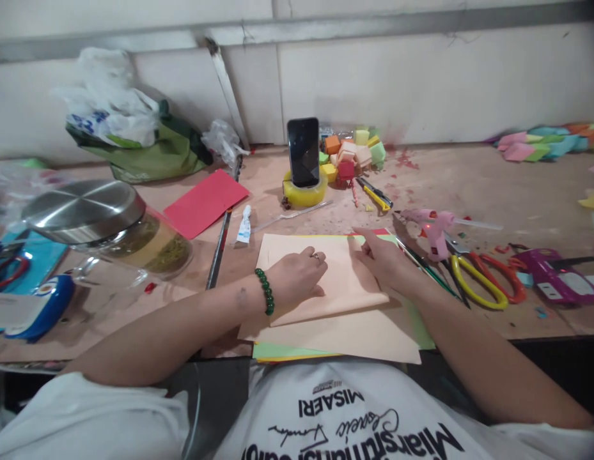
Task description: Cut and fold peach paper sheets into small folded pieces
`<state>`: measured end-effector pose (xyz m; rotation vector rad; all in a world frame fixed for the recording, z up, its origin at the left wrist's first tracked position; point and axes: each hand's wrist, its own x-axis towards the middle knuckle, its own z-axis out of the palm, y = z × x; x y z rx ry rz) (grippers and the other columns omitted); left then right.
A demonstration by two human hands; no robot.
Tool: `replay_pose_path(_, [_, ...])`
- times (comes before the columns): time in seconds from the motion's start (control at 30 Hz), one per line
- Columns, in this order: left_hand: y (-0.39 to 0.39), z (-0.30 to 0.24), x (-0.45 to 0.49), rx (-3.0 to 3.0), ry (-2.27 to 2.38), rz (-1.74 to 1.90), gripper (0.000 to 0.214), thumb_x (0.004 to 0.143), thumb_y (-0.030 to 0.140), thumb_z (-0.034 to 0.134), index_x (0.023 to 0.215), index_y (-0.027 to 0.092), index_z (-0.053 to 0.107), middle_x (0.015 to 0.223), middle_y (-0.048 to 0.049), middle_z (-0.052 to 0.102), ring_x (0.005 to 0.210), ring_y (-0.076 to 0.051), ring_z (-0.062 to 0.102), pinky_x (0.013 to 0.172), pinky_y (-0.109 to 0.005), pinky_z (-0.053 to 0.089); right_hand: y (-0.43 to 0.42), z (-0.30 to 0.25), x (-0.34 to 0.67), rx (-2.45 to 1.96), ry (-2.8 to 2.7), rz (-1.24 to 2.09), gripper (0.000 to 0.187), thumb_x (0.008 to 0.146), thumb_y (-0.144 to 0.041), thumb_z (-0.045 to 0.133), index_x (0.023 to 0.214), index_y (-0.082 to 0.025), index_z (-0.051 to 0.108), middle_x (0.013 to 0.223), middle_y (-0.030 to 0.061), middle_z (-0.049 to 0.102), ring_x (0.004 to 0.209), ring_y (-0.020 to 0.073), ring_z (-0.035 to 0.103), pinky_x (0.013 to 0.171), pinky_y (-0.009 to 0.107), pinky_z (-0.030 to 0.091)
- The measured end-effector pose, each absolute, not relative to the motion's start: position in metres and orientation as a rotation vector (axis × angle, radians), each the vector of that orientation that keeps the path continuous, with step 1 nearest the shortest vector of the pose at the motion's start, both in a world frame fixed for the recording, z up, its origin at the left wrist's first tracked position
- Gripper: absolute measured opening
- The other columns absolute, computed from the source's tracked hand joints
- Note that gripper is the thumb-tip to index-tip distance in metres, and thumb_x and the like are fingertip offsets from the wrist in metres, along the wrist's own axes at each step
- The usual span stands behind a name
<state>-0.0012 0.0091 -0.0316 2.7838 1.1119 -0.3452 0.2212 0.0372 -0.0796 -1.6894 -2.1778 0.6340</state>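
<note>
A peach sheet of paper (344,281) lies folded over toward the table's front edge. My left hand (297,275), with a ring and a green bead bracelet (265,292), rests on it; the fingers are loosely bent and the thumb stands apart. At the sheet's upper right is my right hand (380,255), its index finger stretched toward the far edge and its other fingers curled. Whether the right fingers pinch the paper cannot be made out. Beneath lie more sheets, among them a green sheet (287,351).
To the right are a pink glue gun (437,233), scissors (479,282) and a purple device (558,275). A phone (304,152) leans in a tape roll (304,193) behind, beside small paper cubes (354,153). On the left stand a lidded glass jar (153,249) and a red sheet (205,203).
</note>
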Motion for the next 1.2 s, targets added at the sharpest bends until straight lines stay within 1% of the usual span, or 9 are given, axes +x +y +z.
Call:
replay_pose_path(0.13, [0.003,-0.039,-0.004,2.811,1.106,-0.251,0.04,0.09,0.041,0.064,0.115,0.011,0.059,0.112,-0.0145,0.06,0.106,-0.028,0.052,0.087,-0.037,0.045,0.038,-0.075,0.223,-1.673,-2.24,0.604,0.045,0.091,-0.025,0.05,0.135,-0.02,0.055,0.075,0.0018,0.065,0.066,0.0171,0.059,0.057,0.025,0.041])
replay_pose_path(0.2, [0.003,-0.039,-0.006,2.789,1.11,-0.265,0.049,0.089,0.042,0.064,0.128,0.014,0.054,0.117,-0.015,0.059,0.107,-0.029,0.051,0.084,-0.037,0.046,0.037,-0.066,0.222,-1.687,-2.338,0.395,0.044,0.089,-0.025,0.056,0.132,-0.018,0.058,0.092,0.0087,0.07,0.082,0.0226,0.063,0.066,0.03,0.046])
replay_pose_path(0.3, [0.004,-0.038,-0.007,2.752,1.094,-0.308,0.067,0.085,0.051,0.066,0.139,0.016,0.047,0.122,-0.017,0.057,0.11,-0.031,0.05,0.083,-0.037,0.046,0.024,-0.047,0.217,-1.498,-2.567,0.085,0.033,0.085,-0.019,0.061,0.117,-0.015,0.069,0.123,0.0178,0.065,0.109,0.0332,0.057,0.086,0.042,0.047])
replay_pose_path(0.4, [0.005,-0.04,-0.008,2.752,1.061,-0.296,0.078,0.081,0.061,0.065,0.142,0.016,0.045,0.123,-0.0184,0.056,0.111,-0.033,0.049,0.085,-0.038,0.046,-0.001,-0.033,0.209,-1.008,-2.878,0.369,0.029,0.085,-0.006,0.052,0.098,-0.019,0.074,0.107,0.0105,0.073,0.099,0.0247,0.061,0.09,0.039,0.048])
replay_pose_path(0.57, [0.004,-0.044,-0.011,2.775,1.04,-0.207,0.094,0.067,0.067,0.075,0.14,0.015,0.045,0.124,-0.0198,0.055,0.108,-0.034,0.051,0.083,-0.039,0.045,-0.033,-0.031,0.191,-0.819,-2.964,0.591,0.033,0.084,-0.003,0.053,0.105,-0.019,0.072,0.1,0.0079,0.073,0.095,0.0212,0.061,0.087,0.035,0.048])
replay_pose_path(0.73, [0.001,-0.042,-0.01,2.756,1.069,-0.175,0.098,0.062,0.066,0.077,0.14,0.014,0.047,0.12,-0.0206,0.057,0.104,-0.035,0.052,0.081,-0.04,0.045,-0.036,-0.036,0.178,-0.744,-3.098,0.506,0.022,0.089,-0.009,0.055,0.103,-0.017,0.07,0.097,0.0087,0.072,0.091,0.0202,0.059,0.084,0.035,0.047])
replay_pose_path(0.93, [0.001,-0.038,-0.007,2.744,1.1,-0.279,0.102,0.06,0.06,0.079,0.144,0.015,0.043,0.124,-0.0205,0.056,0.105,-0.034,0.052,0.081,-0.039,0.045,-0.041,-0.036,0.175,-0.503,-3.236,0.192,0.02,0.09,-0.012,0.056,0.106,-0.011,0.069,0.1,0.0116,0.07,0.089,0.0226,0.057,0.08,0.037,0.047])
replay_pose_path(1.1, [0.001,-0.039,-0.007,2.74,1.094,-0.298,0.108,0.059,0.066,0.079,0.146,0.014,0.041,0.126,-0.0215,0.055,0.108,-0.036,0.051,0.082,-0.04,0.045,-0.042,-0.038,0.178,-0.365,-3.272,0.117,0.02,0.09,-0.013,0.057,0.105,-0.009,0.07,0.101,0.0126,0.071,0.089,0.0233,0.057,0.076,0.037,0.048])
replay_pose_path(1.2, [0.001,-0.042,-0.009,2.746,1.076,-0.264,0.111,0.059,0.073,0.075,0.147,0.014,0.04,0.126,-0.0214,0.055,0.109,-0.036,0.05,0.082,-0.04,0.045,-0.044,-0.038,0.185,-0.4,-3.301,0.089,0.014,0.088,-0.012,0.059,0.094,-0.011,0.072,0.094,0.0122,0.07,0.087,0.023,0.057,0.073,0.036,0.048])
